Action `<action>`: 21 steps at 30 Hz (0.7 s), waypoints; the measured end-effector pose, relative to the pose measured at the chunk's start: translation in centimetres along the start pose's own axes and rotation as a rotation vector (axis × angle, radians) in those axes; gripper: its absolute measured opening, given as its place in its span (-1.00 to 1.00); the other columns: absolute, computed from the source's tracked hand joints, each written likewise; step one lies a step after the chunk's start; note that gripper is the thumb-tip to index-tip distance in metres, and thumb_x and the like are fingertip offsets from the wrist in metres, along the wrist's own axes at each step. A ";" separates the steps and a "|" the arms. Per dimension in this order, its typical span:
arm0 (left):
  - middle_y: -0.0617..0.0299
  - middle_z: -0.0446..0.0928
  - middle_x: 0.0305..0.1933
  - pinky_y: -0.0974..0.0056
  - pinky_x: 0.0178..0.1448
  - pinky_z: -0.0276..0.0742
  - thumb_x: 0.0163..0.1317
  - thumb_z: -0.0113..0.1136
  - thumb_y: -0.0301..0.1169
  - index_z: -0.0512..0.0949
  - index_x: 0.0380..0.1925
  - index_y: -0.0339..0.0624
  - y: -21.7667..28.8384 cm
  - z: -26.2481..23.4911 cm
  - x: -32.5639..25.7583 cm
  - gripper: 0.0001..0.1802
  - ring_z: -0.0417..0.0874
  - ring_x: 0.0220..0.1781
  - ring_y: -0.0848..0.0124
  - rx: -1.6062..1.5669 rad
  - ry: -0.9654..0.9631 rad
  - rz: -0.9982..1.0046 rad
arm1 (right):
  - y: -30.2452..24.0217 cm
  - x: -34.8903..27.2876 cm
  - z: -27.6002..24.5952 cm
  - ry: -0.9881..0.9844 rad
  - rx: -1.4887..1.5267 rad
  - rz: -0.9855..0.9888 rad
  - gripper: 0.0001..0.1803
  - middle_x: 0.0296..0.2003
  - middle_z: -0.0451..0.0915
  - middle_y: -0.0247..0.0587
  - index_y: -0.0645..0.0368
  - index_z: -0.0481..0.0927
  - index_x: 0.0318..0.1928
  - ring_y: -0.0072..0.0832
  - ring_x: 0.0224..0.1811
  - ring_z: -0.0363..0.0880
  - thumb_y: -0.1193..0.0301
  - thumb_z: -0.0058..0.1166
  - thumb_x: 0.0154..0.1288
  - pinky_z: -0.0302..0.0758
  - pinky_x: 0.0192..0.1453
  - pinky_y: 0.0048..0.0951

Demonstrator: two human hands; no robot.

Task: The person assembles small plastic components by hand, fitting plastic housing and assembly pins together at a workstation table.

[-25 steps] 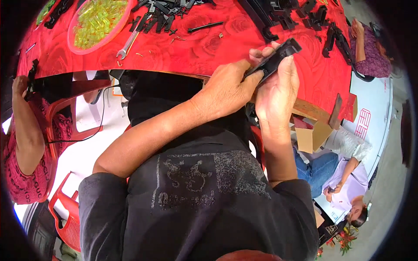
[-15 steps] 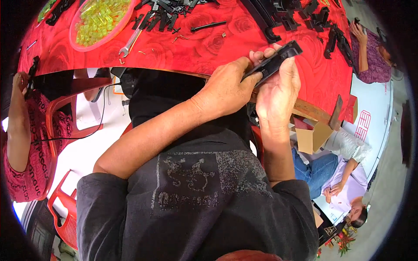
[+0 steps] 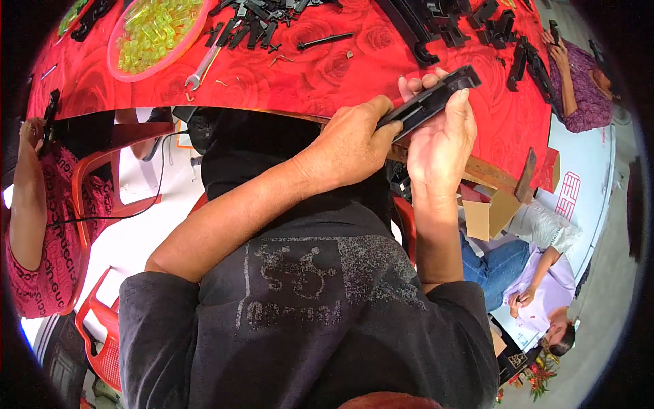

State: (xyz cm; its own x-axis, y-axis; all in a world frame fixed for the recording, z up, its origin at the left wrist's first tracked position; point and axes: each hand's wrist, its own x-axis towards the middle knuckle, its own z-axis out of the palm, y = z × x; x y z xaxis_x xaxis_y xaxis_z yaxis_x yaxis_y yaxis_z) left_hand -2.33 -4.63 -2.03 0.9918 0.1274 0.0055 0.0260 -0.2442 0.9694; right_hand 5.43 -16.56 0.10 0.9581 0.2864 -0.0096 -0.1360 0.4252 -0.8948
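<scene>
Steady, even support seemed best for the one long black plastic housing [image 3: 430, 102] slanting above the worktop's [image 3: 306, 85] near edge: the left hand [image 3: 351, 144] pinched its lower end, while the right hand [image 3: 441, 146] cradled its upper end. Beyond lay one open-ended wrench [image 3: 206, 66] and one pink basin [image 3: 126, 77] of yellow pieces [image 3: 153, 41] (too many to count).

Before me, a red rose-patterned cloth [image 3: 306, 85] is covering the bench [image 3: 489, 173]. A pink basin [image 3: 129, 78] of yellow pieces [image 3: 150, 44], a wrench [image 3: 205, 66] and scattered black parts [image 3: 253, 34] are lying on it.
</scene>
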 end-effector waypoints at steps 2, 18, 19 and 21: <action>0.15 0.46 -0.56 0.23 -0.39 0.47 0.43 0.05 -0.37 0.43 -0.21 -0.33 0.7 -0.3 0.1 -0.80 0.57 -0.51 0.40 -0.043 -0.091 -0.132 | -0.2 0.0 -0.2 -0.007 0.017 0.011 -0.49 -0.10 0.57 -0.07 0.39 0.39 0.18 -0.19 0.00 0.61 0.14 -0.06 0.56 0.44 0.39 0.16; 0.23 0.46 -0.54 0.28 -0.40 0.46 0.46 -0.01 -0.41 0.44 -0.12 -0.34 1.1 0.0 -0.5 -0.82 0.52 -0.52 0.48 -0.195 -0.091 -0.101 | -1.5 0.5 0.1 -0.007 -0.011 -0.052 -0.58 -0.14 0.58 -0.13 0.32 0.43 0.10 -0.22 -0.06 0.66 0.17 -0.12 0.60 0.55 0.29 0.06; 0.23 0.46 -0.55 0.27 -0.42 0.46 0.46 0.00 -0.39 0.43 -0.14 -0.33 1.3 -0.1 -0.4 -0.81 0.52 -0.54 0.47 -0.189 -0.099 -0.109 | -1.5 0.4 0.2 -0.008 -0.012 -0.051 -0.58 -0.14 0.58 -0.13 0.32 0.43 0.10 -0.22 -0.06 0.66 0.17 -0.12 0.60 0.55 0.29 0.06; 0.23 0.47 -0.56 0.27 -0.44 0.46 0.47 0.01 -0.38 0.43 -0.16 -0.33 1.3 -0.2 -0.4 -0.81 0.52 -0.56 0.46 -0.185 -0.107 -0.117 | -1.4 0.4 0.1 -0.012 0.000 -0.045 -0.57 -0.14 0.58 -0.13 0.32 0.43 0.11 -0.22 -0.07 0.66 0.16 -0.12 0.60 0.55 0.29 0.07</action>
State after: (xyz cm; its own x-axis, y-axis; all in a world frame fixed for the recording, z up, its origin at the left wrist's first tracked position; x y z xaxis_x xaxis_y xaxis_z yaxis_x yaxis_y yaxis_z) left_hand -2.70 -4.84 -0.71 0.9913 0.0399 -0.1257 0.1277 -0.0526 0.9904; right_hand 5.97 -16.94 1.45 0.9601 0.2773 0.0357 -0.0931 0.4375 -0.8944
